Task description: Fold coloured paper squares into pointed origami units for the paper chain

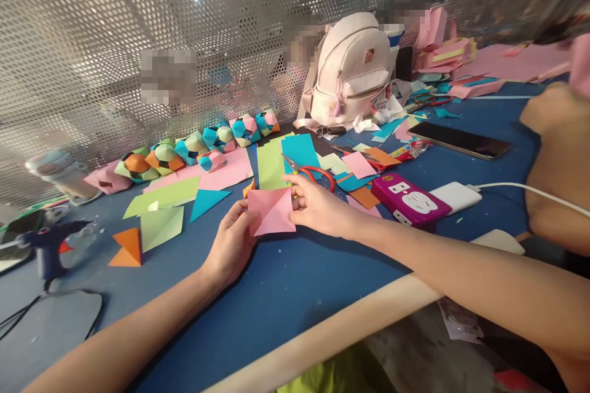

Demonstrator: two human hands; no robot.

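Note:
Between my two hands is a small square of pink paper (271,214) with creases running across it. My left hand (233,239) pinches its left edge, thumb on top. On the opposite edge, my right hand (318,207) grips it between thumb and fingers. Just beyond the right hand lie scissors (318,173) with red handles, partly over a blue sheet (300,150). A green sheet (271,163) is beside that. Left of my left hand are a blue paper triangle (207,202), a folded orange piece (129,249) and a light green square (161,227).
Several multicoloured paper balls (191,147) line the perforated metal screen. A pale backpack (353,73) stands behind the paper scraps. To the right are a purple power strip (409,199), a white charger (458,198) and a phone (461,139). A glue gun (50,252) stands left. Another person's arm (555,159) rests at right.

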